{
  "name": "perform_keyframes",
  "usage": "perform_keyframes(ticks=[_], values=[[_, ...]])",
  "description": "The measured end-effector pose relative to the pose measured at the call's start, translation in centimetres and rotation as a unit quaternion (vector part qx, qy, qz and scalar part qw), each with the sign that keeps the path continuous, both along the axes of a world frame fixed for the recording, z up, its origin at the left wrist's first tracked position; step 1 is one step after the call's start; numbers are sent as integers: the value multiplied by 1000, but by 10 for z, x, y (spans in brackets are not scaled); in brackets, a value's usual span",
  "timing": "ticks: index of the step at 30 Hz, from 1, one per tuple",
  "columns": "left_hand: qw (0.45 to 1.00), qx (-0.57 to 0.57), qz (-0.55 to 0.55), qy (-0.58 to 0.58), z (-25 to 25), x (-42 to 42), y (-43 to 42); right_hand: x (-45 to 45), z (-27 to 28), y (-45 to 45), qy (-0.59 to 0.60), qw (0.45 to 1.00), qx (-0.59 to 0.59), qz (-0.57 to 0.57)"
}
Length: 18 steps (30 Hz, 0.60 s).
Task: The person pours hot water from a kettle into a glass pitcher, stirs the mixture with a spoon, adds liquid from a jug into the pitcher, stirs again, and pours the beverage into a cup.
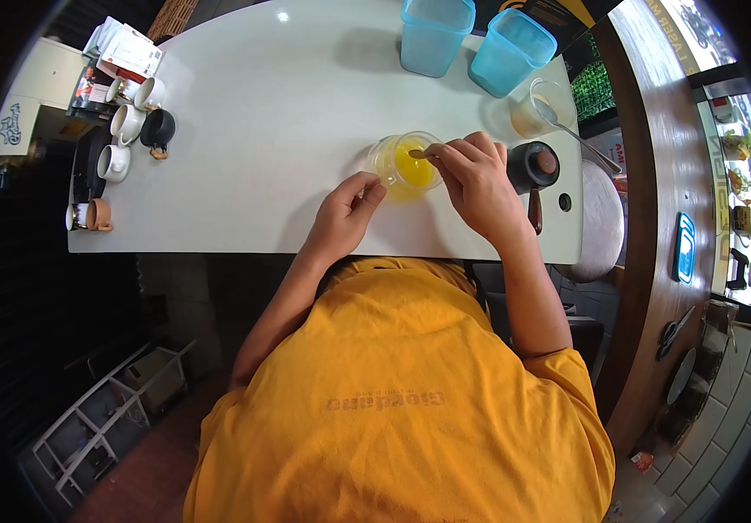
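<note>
Head view shows a clear cup of yellow liquid right of centre on the white table, closer to its near edge than its far one; it appears to rest on the top. The left hand has thumb and fingers drawn together at the cup's left side, probably to steady it, though I cannot tell whether they truly pinch the wall. The right hand grasps a small spoon between thumb and fingers, presumably held low for control at the liquid.

The cup's mouth faces up, its axis roughly upright; any slight tilt is hard to judge. The spoon's visible length runs roughly along the near edge, its tip towards the table's left end, its other end hidden by the hand.

A black round vessel stands near the right edge, and a clear tub lies beyond it, perhaps within the right hand's reach. Two blue containers sit by the far right corner, likely out of the way.
</note>
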<state>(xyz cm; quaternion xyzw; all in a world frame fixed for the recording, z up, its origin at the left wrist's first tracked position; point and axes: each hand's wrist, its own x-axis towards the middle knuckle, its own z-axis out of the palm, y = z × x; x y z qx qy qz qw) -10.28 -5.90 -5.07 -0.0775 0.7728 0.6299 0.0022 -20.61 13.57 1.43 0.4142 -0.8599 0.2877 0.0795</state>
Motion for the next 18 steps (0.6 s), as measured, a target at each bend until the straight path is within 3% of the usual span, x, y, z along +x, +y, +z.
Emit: perform_keyframes(ticks=[2,13,16,18], values=[[997,-58,24,44,13,1,1,2,-4,1,4,1000,-8,-4],[984,-122,36,123,21,0,9,16,-31,3,17,997,-59,-43],[983,-130,30,124,24,0,11,24,-36,0,-46,985,-137,-98],[983,-131,29,127,25,0,11,28,-34,-1,-221,945,-172,-170]])
